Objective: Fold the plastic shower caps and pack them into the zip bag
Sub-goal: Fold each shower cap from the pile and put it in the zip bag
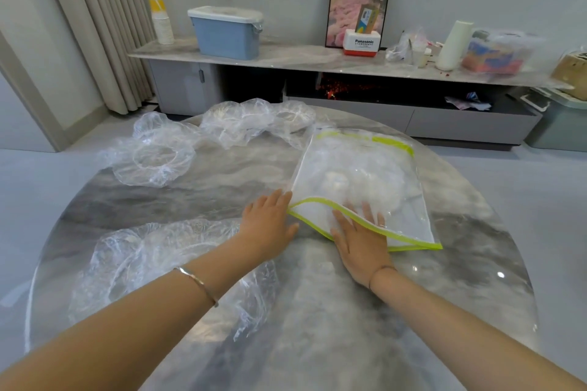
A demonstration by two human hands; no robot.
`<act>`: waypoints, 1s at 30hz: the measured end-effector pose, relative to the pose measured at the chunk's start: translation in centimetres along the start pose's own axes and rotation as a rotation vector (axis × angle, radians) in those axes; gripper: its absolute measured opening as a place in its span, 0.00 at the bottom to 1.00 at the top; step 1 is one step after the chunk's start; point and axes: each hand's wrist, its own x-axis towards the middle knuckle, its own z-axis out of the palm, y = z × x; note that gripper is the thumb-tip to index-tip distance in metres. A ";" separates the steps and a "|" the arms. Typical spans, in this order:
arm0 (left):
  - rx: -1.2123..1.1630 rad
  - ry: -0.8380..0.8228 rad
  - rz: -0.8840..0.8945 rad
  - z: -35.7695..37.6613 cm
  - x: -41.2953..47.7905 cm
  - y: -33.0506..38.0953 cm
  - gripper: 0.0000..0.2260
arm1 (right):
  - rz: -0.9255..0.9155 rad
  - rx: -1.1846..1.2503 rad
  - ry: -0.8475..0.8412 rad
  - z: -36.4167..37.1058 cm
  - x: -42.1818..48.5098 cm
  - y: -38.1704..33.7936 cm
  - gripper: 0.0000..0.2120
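Note:
A clear zip bag [359,181] with a yellow-green edge lies on the round marble table [460,263], its mouth facing me and folded clear plastic inside. My right hand [359,238] reaches flat into the bag's mouth, fingers straight under the top layer. At the mouth's left corner my left hand [270,225] lies flat, fingertips touching the bag's edge. Loose clear shower caps are spread around: one [152,159] at the far left, a heap [254,124] at the far side, and a large one [152,263] under my left forearm.
Beyond the table stands a long low cabinet [286,57] carrying a blue lidded bin [227,32], stacked paper cups [162,20], a framed picture [360,0], a Panasonic box [362,43] and bags. A curtain [92,25] hangs at the left.

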 end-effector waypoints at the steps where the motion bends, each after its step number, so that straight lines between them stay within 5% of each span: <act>1: 0.049 -0.040 -0.025 0.0 -1.2 -0.3 0.31 | -0.016 -0.008 -0.028 -0.1 -1.4 0.2 0.44; 7: 0.254 -0.360 -0.211 1.5 -9.4 -1.9 0.39 | -0.107 -0.002 -0.162 -0.9 -7.1 0.9 0.55; 10: 0.197 -0.410 -0.167 2.3 -11.9 -1.7 0.37 | -0.153 -0.015 -0.165 -2.2 -8.8 0.8 0.59; 15: 0.039 -0.348 0.294 2.8 -13.8 -0.7 0.29 | -0.279 -0.013 -0.205 -3.8 -11.5 0.0 0.33; 18: -0.040 -0.329 0.469 3.0 -14.5 -0.6 0.29 | -0.390 -0.015 -0.230 -4.2 -12.9 -0.5 0.36; 25: -0.052 -0.157 0.328 1.9 -14.8 -0.5 0.43 | -0.394 0.016 -0.203 -3.0 -13.3 -1.7 0.20; 30: -0.017 -0.111 0.260 1.4 -14.2 -0.9 0.43 | -0.350 0.156 -0.086 -3.9 -12.2 -2.2 0.31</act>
